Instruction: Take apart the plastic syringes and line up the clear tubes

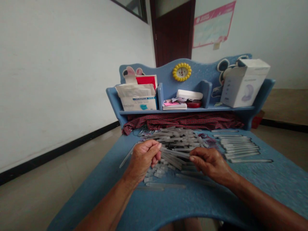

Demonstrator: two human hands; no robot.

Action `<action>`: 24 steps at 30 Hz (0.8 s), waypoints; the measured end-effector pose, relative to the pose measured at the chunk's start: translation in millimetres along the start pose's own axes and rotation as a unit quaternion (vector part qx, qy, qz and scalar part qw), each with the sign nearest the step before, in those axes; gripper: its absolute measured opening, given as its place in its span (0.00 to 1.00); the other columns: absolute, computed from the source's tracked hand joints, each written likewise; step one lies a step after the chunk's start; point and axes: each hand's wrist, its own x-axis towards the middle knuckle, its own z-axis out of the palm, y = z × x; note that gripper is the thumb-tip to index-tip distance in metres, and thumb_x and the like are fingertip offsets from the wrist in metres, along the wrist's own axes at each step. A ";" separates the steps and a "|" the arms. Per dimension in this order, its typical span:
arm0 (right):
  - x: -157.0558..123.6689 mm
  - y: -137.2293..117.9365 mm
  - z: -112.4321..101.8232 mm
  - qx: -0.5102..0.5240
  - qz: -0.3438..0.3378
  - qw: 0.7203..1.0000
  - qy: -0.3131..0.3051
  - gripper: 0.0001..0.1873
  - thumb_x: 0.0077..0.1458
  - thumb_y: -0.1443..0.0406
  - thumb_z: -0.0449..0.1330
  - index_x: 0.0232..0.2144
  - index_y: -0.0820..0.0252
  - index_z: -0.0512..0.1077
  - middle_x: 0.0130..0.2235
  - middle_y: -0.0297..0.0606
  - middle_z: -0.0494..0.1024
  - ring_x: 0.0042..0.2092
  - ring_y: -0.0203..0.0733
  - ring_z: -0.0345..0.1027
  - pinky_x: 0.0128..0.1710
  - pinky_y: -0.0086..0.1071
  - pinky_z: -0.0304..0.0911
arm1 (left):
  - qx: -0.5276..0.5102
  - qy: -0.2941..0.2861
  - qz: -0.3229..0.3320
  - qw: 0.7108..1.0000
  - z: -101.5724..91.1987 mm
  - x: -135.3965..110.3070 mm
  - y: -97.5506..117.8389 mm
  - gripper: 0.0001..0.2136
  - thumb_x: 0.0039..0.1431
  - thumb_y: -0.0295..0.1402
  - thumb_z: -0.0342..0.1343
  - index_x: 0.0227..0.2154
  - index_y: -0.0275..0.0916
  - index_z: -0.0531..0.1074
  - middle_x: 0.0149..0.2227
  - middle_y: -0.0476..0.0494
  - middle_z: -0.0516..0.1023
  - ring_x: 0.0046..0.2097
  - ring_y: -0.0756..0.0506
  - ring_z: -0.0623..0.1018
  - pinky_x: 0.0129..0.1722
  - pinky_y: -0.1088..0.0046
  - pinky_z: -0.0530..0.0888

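Between my two hands stretches a translucent pen barrel (175, 153), one end at each hand. My left hand (145, 155) is closed in a pinch at its left end, the other fingers curled under. Thumb and forefinger of my right hand (208, 162) grip the right end. Behind and below lies a loose pile of similar pen barrels (176, 136), some with black ends. Short clear pen caps (157, 171) are scattered beside my left hand. To the right, a row of pens (240, 147) lies side by side, with dark tips on some.
The blue desk (271, 192) has a cut-out front edge. A red checked cloth (183, 122) lies under its shelf. On the shelf stand a mask box (138, 102), papers (174, 106), a red round case (193, 104) and a white box (243, 85). A yellow-rimmed clock (182, 72) sits above.
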 end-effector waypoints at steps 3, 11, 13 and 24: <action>3.0 1.8 -1.4 -0.003 0.013 1.000 -0.010 0.13 0.56 0.59 0.51 0.24 0.60 0.65 0.19 0.28 0.62 0.21 0.31 0.55 0.20 0.25 0.52 | 0.003 -0.001 0.008 1.000 -1.0 3.3 -3.3 0.12 0.50 0.39 0.56 0.20 0.35 0.67 0.15 0.54 0.67 0.14 0.57 0.61 0.12 0.83 0.58; 7.8 4.9 -4.3 -0.057 -0.026 0.998 -0.011 0.12 0.58 0.60 0.51 0.28 0.61 0.68 0.22 0.30 0.67 0.24 0.32 0.60 0.24 0.25 0.55 | 0.037 0.015 0.016 0.999 -1.3 9.0 -3.4 0.13 0.50 0.40 0.55 0.19 0.36 0.66 0.14 0.54 0.66 0.14 0.56 0.62 0.12 0.83 0.58; 9.2 3.7 -4.9 -0.093 -0.044 0.995 -0.004 0.11 0.57 0.60 0.53 0.30 0.61 0.69 0.23 0.31 0.68 0.25 0.33 0.61 0.26 0.25 0.55 | 0.058 0.005 0.021 0.998 1.1 7.7 -2.9 0.13 0.50 0.40 0.55 0.18 0.36 0.66 0.14 0.54 0.67 0.14 0.56 0.62 0.12 0.83 0.59; 9.2 -10.7 -5.3 -0.246 -0.102 0.963 -0.028 0.09 0.57 0.64 0.51 0.36 0.57 0.71 0.33 0.36 0.76 0.34 0.37 0.68 0.35 0.29 0.59 | 0.121 -0.117 0.043 0.985 4.7 3.0 -7.9 0.10 0.54 0.39 0.52 0.26 0.37 0.70 0.17 0.53 0.71 0.15 0.55 0.64 0.14 0.82 0.61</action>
